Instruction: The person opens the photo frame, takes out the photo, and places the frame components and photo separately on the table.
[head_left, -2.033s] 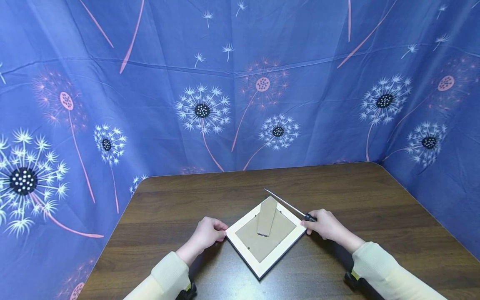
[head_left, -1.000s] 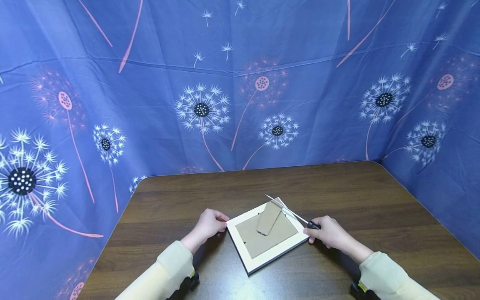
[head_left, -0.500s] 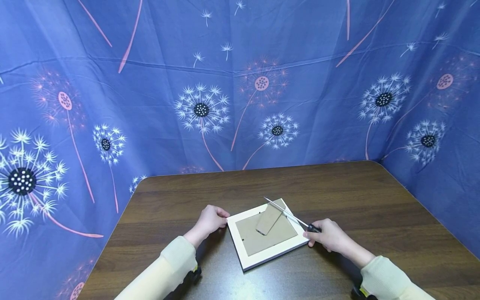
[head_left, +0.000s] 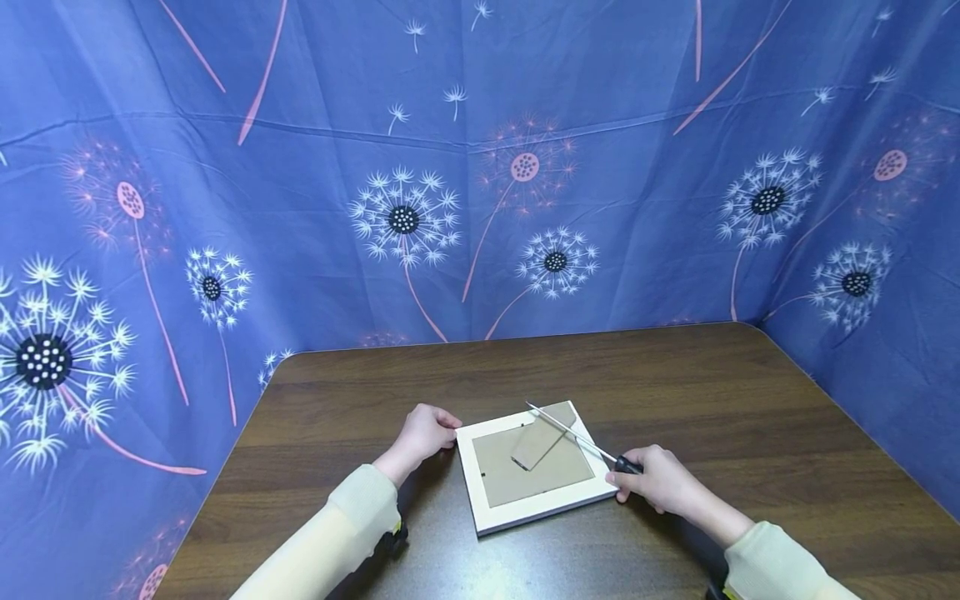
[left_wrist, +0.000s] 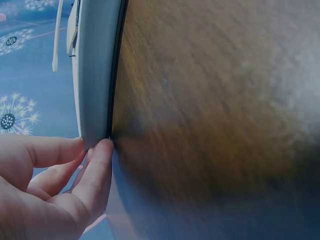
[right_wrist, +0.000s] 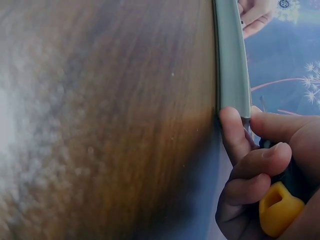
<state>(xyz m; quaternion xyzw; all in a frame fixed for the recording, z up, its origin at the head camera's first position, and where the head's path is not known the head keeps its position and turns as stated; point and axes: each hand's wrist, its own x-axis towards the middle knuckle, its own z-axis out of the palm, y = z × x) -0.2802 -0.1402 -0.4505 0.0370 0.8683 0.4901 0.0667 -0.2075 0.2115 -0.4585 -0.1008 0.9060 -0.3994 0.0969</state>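
A white picture frame [head_left: 546, 504] lies back side up on the table, its beige backing board and cardboard easel leg [head_left: 538, 443] facing up. My left hand [head_left: 426, 433] pinches the far left corner; the left wrist view has thumb and fingertips on the frame's edge [left_wrist: 97, 75]. At the near right corner, my right hand [head_left: 662, 482] grips the frame between thumb and index finger. That same hand holds a screwdriver [head_left: 628, 466] with a black handle and yellow butt end [right_wrist: 281, 215] in its curled fingers. The screwdriver's shaft slants across the frame's back, over the easel leg.
The dark wood-grain table [head_left: 360, 383] reaches back to a blue dandelion-print cloth [head_left: 465, 250], which hangs behind and at both sides. Glare lies on the tabletop near the front.
Both hands have turned the picture frame clockwise: its left corner went away from me, its right corner towards me. The screwdriver shaft, earlier beside the frame, now crosses over its back.
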